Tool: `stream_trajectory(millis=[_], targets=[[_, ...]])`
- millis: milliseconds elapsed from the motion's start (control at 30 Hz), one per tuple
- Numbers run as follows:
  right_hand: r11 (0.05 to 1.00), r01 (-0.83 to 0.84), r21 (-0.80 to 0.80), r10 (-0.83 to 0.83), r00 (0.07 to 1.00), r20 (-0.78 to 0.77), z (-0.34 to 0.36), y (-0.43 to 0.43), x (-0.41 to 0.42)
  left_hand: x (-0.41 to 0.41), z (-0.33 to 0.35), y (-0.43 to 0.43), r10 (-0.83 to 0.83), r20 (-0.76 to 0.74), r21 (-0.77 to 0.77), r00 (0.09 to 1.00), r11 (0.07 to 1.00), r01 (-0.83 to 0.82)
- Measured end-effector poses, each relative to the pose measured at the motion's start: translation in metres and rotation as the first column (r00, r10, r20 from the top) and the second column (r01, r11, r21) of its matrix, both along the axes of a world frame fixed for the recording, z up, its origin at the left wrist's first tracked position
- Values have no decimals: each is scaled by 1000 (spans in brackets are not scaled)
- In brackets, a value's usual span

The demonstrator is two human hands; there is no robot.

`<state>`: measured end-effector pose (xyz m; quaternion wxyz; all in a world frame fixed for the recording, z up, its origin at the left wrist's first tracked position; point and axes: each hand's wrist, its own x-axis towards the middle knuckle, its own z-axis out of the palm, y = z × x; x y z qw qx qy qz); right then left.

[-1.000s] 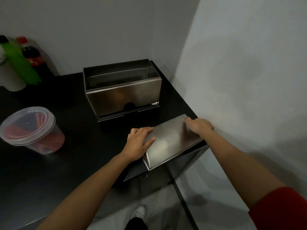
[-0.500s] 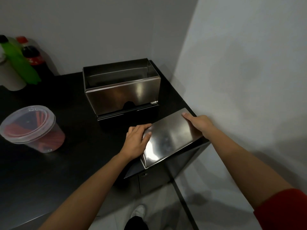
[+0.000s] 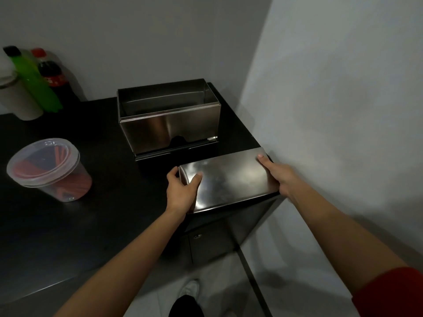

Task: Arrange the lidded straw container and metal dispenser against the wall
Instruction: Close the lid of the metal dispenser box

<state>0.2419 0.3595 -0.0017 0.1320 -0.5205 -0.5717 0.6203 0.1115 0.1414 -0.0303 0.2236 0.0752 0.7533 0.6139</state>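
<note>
Midway: both hands, left hand (image 3: 182,193) and right hand (image 3: 280,177), fingers clamped on the steel lid (image 3: 229,179) in front of the open metal dispenser (image 3: 169,126); straw container (image 3: 49,169) sits well left of the dispenser, unplaced.

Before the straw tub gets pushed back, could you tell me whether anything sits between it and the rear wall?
Nothing visible does. The lidded straw container has bare black counter behind it up to the wall. The bottles stand further left, the open metal dispenser to its right.

The metal dispenser (image 3: 169,124) and its lid (image 3: 229,179) look like brushed, glossy steel; the straw container (image 3: 49,169) is clear smooth plastic; the surface (image 3: 57,225) is dark, faintly sheened.
</note>
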Motion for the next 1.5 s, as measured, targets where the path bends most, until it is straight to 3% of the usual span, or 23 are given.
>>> stream_trajectory(millis=[167, 367, 800, 1000, 1233, 1500], targets=[[999, 25, 41, -25, 1000, 7, 5, -7, -2, 6, 7, -5, -42, -123, -80, 991, 996, 32], [991, 50, 127, -43, 997, -62, 22, -12, -7, 1, 35, -6, -35, -187, -36, 982, 999, 28], [894, 134, 428, 9, 949, -315, 67, -33, -59, -27, 108, -17, 235, -243, 258, 941, 951, -171], [841, 74, 536, 113, 945, -308, 83, -40, -96, -68, 128, -25, 325, -304, 245, 895, 935, -256], [823, 37, 567, 136, 956, -260, 105, -35, -147, -119, 140, -23, 288, -336, 230, 897, 948, -219], [904, 1, 427, 123, 957, -262, 114, -18, -198, -161, 146, -13, 280, -258, 258, 925, 942, -213]])
